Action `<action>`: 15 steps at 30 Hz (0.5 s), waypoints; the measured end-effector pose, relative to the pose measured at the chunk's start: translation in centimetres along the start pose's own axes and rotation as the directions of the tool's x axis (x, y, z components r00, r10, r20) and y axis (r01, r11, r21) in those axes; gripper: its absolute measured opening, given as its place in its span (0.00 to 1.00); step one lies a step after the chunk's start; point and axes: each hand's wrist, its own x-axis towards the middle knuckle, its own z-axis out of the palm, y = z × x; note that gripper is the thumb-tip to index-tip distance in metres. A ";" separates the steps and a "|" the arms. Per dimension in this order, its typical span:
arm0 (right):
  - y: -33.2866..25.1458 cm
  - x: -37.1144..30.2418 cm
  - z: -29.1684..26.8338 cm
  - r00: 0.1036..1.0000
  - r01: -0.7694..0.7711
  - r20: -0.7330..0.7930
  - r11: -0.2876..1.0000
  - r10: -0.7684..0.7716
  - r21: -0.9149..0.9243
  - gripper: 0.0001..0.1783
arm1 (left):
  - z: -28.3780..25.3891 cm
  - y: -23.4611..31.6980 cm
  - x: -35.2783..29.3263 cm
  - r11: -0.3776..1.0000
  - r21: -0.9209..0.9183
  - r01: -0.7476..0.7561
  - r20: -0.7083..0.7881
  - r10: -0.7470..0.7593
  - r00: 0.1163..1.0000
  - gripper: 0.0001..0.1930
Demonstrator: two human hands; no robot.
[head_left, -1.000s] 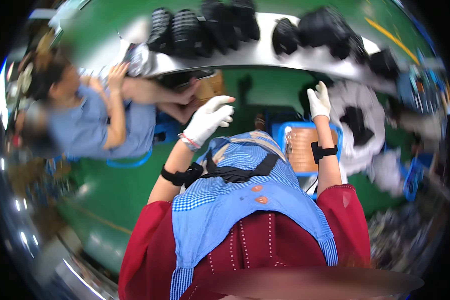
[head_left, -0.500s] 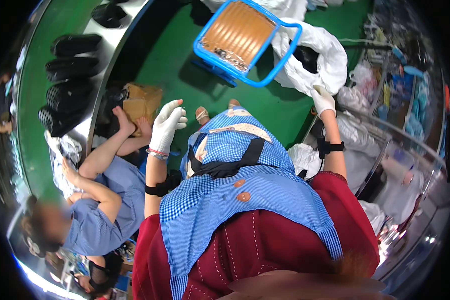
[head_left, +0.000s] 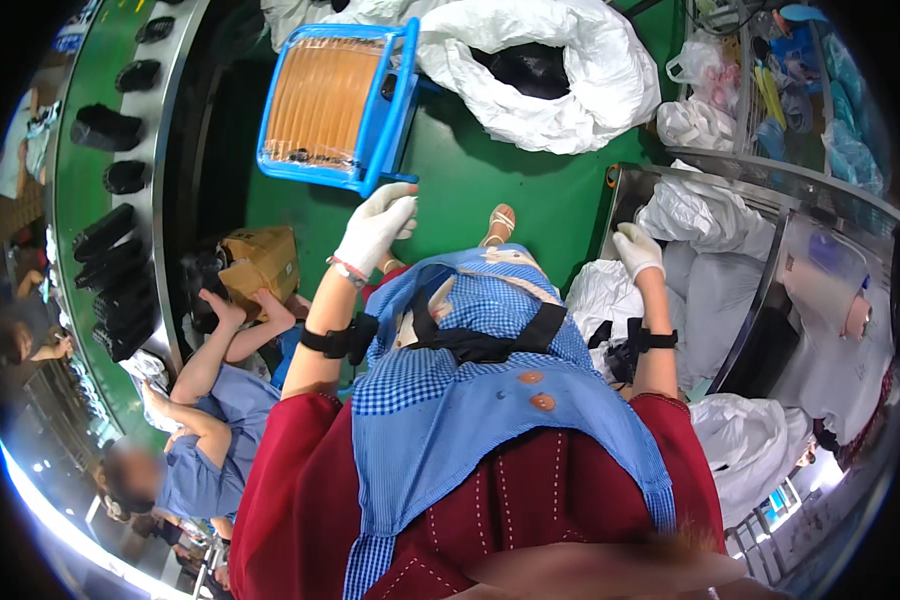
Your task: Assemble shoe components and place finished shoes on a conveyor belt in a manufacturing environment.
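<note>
My left hand [head_left: 378, 228], in a white glove with bare fingertips showing, is held out in front of my apron. Its fingers are loosely bent and apart, with nothing in them. Its fingertips overlap the near corner of a blue-framed chair [head_left: 322, 100] with a tan slatted, plastic-wrapped seat; whether they touch I cannot tell. My right hand [head_left: 637, 251], also gloved, hangs half curled and empty beside a metal-framed cart [head_left: 715, 165] of white bags. Ahead lies a large white sack [head_left: 610, 75], its mouth spread around something black.
On the left, a person in blue [head_left: 215, 440] sits beside a conveyor [head_left: 160, 120] carrying black shoe-like items. A cardboard box [head_left: 260, 265] stands by that person's feet. Shelving with plastic bags [head_left: 710, 75] is at the far right. Green floor [head_left: 450, 190] lies ahead.
My right hand has come away from the white sack's edge and drawn back towards me. The view has shifted, with the chair now further left and the sack nearer. My left hand overlaps the chair's corner.
</note>
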 end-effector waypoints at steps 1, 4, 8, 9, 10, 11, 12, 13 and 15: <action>0.3 1.3 -1.0 1.000 0.009 0.001 1.000 -0.009 0.008 0.25 | 2.1 0.6 0.8 0.999 -0.039 -0.014 -0.005 0.014 1.000 0.21; -0.6 8.8 -4.5 0.994 0.109 -0.009 0.993 -0.110 -0.032 0.25 | 5.8 3.0 5.1 0.994 0.106 -0.038 0.070 0.030 0.997 0.20; -4.6 18.0 -7.9 0.963 0.270 0.014 0.957 -0.270 -0.105 0.25 | 8.2 5.0 9.8 0.969 0.225 -0.100 0.025 0.096 0.995 0.17; -6.6 19.5 -8.8 0.960 0.281 0.029 0.951 -0.280 -0.126 0.24 | 8.5 5.4 10.9 0.973 0.216 -0.085 0.009 0.085 0.996 0.17; -7.7 22.0 -9.2 0.963 0.271 0.052 0.952 -0.266 -0.140 0.24 | 8.9 6.6 12.6 0.962 0.260 -0.086 0.013 0.085 0.996 0.17; -8.6 24.2 -9.4 0.966 0.258 0.073 0.954 -0.249 -0.156 0.24 | 9.3 7.8 14.4 0.949 0.303 -0.086 0.019 0.084 0.996 0.16; -9.1 26.0 -9.8 0.967 0.253 0.079 0.954 -0.243 -0.163 0.24 | 9.8 9.0 16.3 0.938 0.338 -0.074 0.017 0.073 0.997 0.17; -11.0 27.2 -10.1 0.971 0.217 0.129 0.968 -0.202 -0.123 0.24 | 9.6 8.5 18.3 0.943 0.327 -0.061 0.003 0.063 0.998 0.17; -15.1 29.4 -10.9 0.965 0.163 0.227 0.981 -0.134 -0.110 0.24 | 8.9 6.8 23.6 0.925 0.350 -0.151 -0.020 0.169 0.985 0.18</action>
